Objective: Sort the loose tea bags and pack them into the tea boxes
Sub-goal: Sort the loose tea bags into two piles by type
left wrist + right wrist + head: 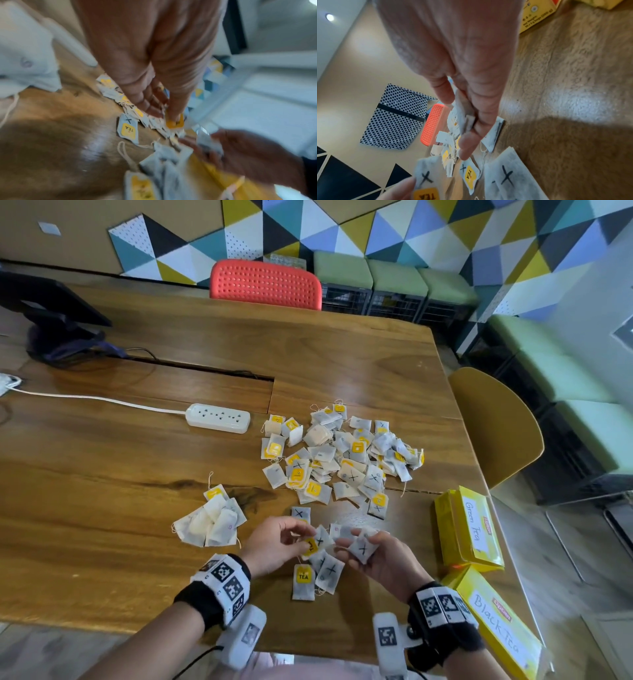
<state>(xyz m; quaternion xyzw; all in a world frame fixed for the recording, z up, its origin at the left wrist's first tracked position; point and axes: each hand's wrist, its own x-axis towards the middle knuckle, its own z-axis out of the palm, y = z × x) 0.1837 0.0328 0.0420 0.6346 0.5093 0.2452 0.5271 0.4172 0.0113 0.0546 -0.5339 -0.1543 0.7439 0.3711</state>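
Head view: left hand fingers pinch a yellow-tagged, X-marked paper tea bag; right hand fingers grip another X-marked tea bag above the wooden counter.

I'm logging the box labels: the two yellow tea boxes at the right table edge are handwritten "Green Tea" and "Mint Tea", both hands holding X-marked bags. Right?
One slip: the head view shows the nearer box labelled "Black Tea", not "Mint Tea". The farther box does read "Green Tea", and the left hand and right hand each hold X-marked tea bags.
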